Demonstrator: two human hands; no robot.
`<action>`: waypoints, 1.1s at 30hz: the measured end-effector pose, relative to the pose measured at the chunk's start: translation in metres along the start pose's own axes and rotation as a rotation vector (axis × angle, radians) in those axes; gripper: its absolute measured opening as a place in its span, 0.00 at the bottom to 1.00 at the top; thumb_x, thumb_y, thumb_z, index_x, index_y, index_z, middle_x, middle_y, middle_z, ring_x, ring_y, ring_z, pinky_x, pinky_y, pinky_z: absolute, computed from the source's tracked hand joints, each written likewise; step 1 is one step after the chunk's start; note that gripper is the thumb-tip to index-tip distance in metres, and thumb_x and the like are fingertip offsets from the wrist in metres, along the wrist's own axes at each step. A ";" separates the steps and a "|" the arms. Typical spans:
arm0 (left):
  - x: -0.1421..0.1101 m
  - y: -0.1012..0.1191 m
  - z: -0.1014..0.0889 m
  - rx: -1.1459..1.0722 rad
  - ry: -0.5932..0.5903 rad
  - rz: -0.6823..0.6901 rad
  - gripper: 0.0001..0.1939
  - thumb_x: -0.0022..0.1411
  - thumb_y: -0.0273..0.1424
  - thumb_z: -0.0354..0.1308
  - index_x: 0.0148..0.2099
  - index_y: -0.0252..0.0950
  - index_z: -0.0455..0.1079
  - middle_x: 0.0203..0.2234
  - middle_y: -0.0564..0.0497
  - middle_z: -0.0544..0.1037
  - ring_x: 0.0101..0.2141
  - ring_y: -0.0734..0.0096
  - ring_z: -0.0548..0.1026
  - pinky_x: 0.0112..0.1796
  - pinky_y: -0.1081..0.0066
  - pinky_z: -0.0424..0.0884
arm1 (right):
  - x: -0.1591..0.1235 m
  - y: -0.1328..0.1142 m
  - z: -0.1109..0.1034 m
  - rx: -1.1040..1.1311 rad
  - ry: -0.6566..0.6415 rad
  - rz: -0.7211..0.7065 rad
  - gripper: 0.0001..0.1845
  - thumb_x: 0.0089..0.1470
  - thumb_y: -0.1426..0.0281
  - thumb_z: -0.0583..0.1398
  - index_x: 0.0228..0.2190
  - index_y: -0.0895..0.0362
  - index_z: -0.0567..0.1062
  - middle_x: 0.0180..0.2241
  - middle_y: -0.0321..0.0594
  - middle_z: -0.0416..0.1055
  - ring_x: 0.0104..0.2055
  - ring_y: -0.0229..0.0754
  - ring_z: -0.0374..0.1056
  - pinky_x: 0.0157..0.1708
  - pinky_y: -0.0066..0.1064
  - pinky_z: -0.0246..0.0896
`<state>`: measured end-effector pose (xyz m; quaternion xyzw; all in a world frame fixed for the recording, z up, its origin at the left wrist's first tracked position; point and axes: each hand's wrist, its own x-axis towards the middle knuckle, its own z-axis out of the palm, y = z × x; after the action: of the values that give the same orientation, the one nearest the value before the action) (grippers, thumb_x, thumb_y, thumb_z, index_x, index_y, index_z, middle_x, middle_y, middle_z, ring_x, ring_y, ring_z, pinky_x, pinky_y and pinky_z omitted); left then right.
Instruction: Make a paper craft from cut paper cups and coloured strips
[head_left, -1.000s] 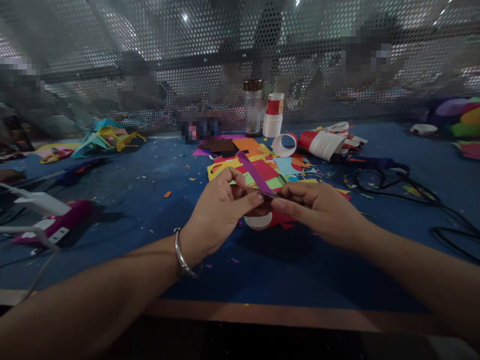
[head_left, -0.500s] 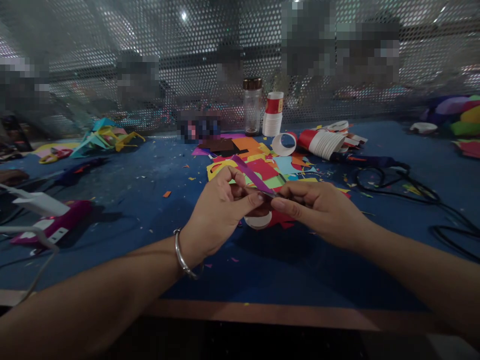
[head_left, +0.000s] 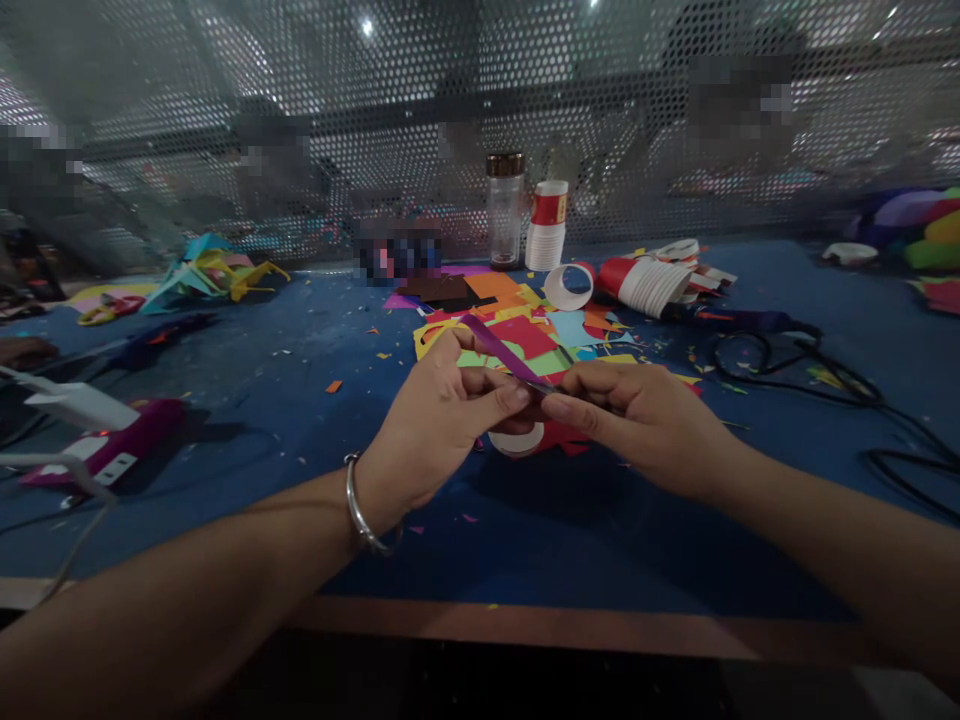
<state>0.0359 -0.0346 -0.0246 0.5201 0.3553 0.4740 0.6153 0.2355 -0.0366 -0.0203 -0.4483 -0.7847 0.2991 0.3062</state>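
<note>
A purple paper strip (head_left: 499,348) slants between my two hands, its upper end free and leaning left. My left hand (head_left: 442,415), with a silver bangle (head_left: 360,510) at the wrist, is closed and pinches the strip's lower part. The lower end meets the closed thumb and fingertips of my right hand (head_left: 637,415). A thin dark edge (head_left: 564,355) shows by the right fingertips; its kind I cannot make out. Just below the hands is a white, rounded paper piece (head_left: 517,440), partly hidden, beside red paper (head_left: 566,437).
Coloured paper sheets and scraps (head_left: 525,335) lie behind the hands. Farther back are a glass bottle (head_left: 505,215), stacked paper cups (head_left: 546,235) and toppled cups (head_left: 645,285). A black cable (head_left: 832,390) runs right; a purple power strip (head_left: 124,445) and scissors (head_left: 109,308) lie left.
The purple strip's upper end has shifted slightly and looks a little more curved. Both hands keep nearly the same place and grip.
</note>
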 end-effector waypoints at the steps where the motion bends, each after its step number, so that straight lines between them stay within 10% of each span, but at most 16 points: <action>1: 0.000 0.000 -0.001 0.009 0.005 0.001 0.22 0.56 0.24 0.68 0.48 0.37 0.61 0.26 0.55 0.78 0.27 0.72 0.79 0.30 0.72 0.78 | 0.000 0.000 0.000 0.004 0.005 -0.003 0.22 0.61 0.52 0.59 0.24 0.55 0.72 0.22 0.33 0.65 0.24 0.35 0.59 0.24 0.29 0.50; 10: 0.004 0.003 -0.009 0.109 0.073 0.245 0.11 0.53 0.21 0.69 0.39 0.36 0.75 0.35 0.54 0.79 0.34 0.77 0.75 0.36 0.78 0.74 | 0.000 0.000 0.002 0.006 0.031 0.004 0.24 0.61 0.50 0.59 0.25 0.55 0.73 0.22 0.32 0.65 0.25 0.35 0.59 0.25 0.30 0.51; 33: -0.002 0.003 -0.001 -0.226 0.053 -0.077 0.11 0.54 0.20 0.69 0.29 0.33 0.69 0.27 0.50 0.84 0.29 0.75 0.82 0.35 0.78 0.78 | -0.002 0.001 -0.004 -0.039 0.033 -0.013 0.23 0.62 0.51 0.58 0.28 0.56 0.77 0.25 0.36 0.70 0.26 0.37 0.61 0.26 0.30 0.54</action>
<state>0.0333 -0.0363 -0.0221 0.4209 0.3354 0.5006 0.6780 0.2400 -0.0369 -0.0191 -0.4539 -0.7882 0.2741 0.3124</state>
